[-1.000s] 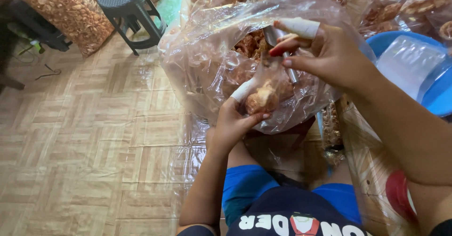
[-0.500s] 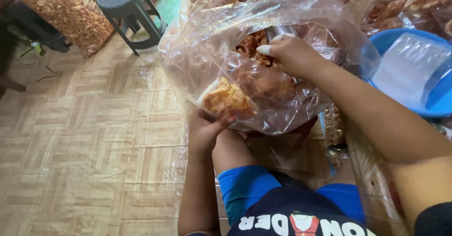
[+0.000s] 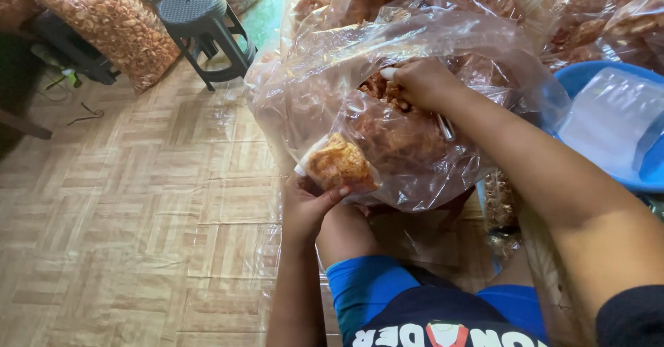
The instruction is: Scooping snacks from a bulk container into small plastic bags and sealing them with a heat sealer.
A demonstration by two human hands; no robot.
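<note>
A big clear plastic bag (image 3: 346, 91) full of reddish-brown fried crackers sits in front of my knees. My left hand (image 3: 309, 205) holds a small clear packet of golden crackers (image 3: 337, 163) from below, against the front of the big bag. My right hand (image 3: 422, 83) reaches down into the big bag's open mouth, its fingers closed among the loose crackers (image 3: 387, 94). A thin metal piece (image 3: 446, 127) shows under my right wrist; I cannot tell what it is.
A blue basin (image 3: 588, 77) at the right holds a stack of clear plastic bags (image 3: 609, 122). A dark plastic stool (image 3: 200, 15) and another large bag of crackers (image 3: 104, 22) stand at the far left on the tiled floor. More filled bags lie behind.
My right hand has gone from above the bag's mouth down into the crackers. My left hand has lowered and shifted left with the small packet.
</note>
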